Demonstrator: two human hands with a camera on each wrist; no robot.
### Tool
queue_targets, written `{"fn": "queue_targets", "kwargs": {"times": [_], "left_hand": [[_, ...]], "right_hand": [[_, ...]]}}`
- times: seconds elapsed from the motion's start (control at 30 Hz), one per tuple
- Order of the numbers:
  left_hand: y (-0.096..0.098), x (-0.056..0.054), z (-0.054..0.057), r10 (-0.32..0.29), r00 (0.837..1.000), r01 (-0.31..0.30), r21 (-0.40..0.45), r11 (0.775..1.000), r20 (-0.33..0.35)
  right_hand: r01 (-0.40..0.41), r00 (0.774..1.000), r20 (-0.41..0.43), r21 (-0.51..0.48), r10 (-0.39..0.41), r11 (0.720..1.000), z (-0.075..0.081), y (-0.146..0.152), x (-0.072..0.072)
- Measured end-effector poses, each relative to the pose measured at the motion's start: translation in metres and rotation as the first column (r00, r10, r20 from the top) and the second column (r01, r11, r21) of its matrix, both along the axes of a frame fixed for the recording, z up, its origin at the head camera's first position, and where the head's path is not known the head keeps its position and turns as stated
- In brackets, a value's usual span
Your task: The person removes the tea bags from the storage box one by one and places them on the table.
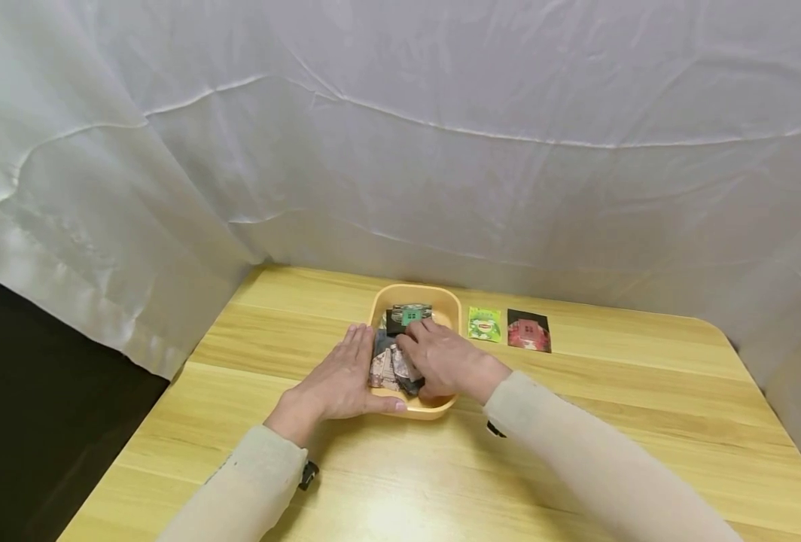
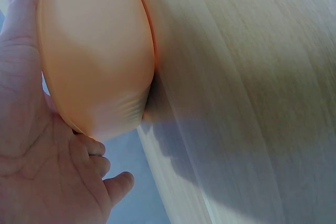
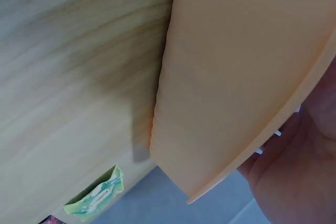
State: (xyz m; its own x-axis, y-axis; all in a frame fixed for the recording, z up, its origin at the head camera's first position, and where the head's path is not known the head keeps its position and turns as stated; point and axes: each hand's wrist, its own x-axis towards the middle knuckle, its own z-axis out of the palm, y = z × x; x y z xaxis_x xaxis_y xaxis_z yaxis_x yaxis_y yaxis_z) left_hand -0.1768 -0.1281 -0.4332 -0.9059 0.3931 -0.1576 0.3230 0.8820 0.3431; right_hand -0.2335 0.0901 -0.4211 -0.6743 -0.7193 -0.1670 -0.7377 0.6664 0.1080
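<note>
In the head view a yellow-orange plastic tray (image 1: 451,301) holds several small tea sachets, among them a green-and-black sachet (image 1: 414,315) and a pale brownish one (image 1: 382,370). My left hand (image 1: 336,380) lies against the tray's left side, its fingers straight along the rim and the thumb at the front edge. Inside the tray, my right hand (image 1: 444,361) has curled fingers and thumb around a greyish-pink sachet (image 1: 403,369). Both wrist views show the tray's outer wall (image 2: 100,51), (image 3: 236,66); the right fingertips are hidden behind it.
Right of the tray, a green-yellow tea sachet (image 1: 485,324) and a black-and-red sachet (image 1: 528,330) lie side by side on the wooden table (image 1: 617,376). A pale cloth (image 1: 441,188) hangs behind the table's back edge.
</note>
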Motion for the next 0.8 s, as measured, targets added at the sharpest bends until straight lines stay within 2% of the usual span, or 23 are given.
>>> {"fn": "queue_targets", "kwargs": {"times": [0.17, 0.37, 0.63, 0.8], "left_hand": [[0.0, 0.0, 0.0, -0.001, 1.0, 0.001, -0.005, 1.0, -0.002], [0.0, 0.001, 0.001, 0.0, 1.0, 0.0, -0.002, 1.0, -0.001], [0.001, -0.001, 0.001, 0.007, 1.0, -0.007, -0.006, 1.0, 0.001], [0.0, 0.0, 0.0, 0.007, 1.0, -0.007, -0.004, 1.0, -0.003]], "right_hand": [[0.011, 1.0, 0.016, -0.094, -0.01, 0.996, 0.003, 0.003, 0.0], [0.014, 1.0, 0.028, -0.173, -0.009, 0.985, 0.017, 0.007, 0.0], [0.061, 0.998, 0.045, -0.214, -0.053, 0.975, 0.033, 0.018, 0.0], [0.059, 0.998, -0.01, -0.202, -0.063, 0.978, 0.041, 0.026, 0.003]]}}
